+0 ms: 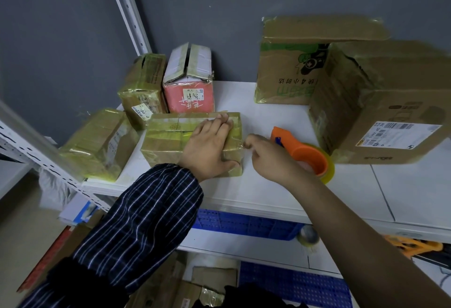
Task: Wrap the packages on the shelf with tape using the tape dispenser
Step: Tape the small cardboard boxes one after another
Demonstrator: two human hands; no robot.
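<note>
Your left hand [210, 146] lies flat on the small taped package [166, 137], fingers straight, pinning it to the shelf [268, 117]. The package sits mid-shelf with its long axis running left to right. Your right hand [266, 159] is curled at the package's right end. It may be pinching a tape end, but I cannot tell. You look to be smoothing down a strip. Next, likely reach for the orange tape dispenser [302, 151] just beside that hand. Its nose points to the back left and its roll is nearest you.
</note>
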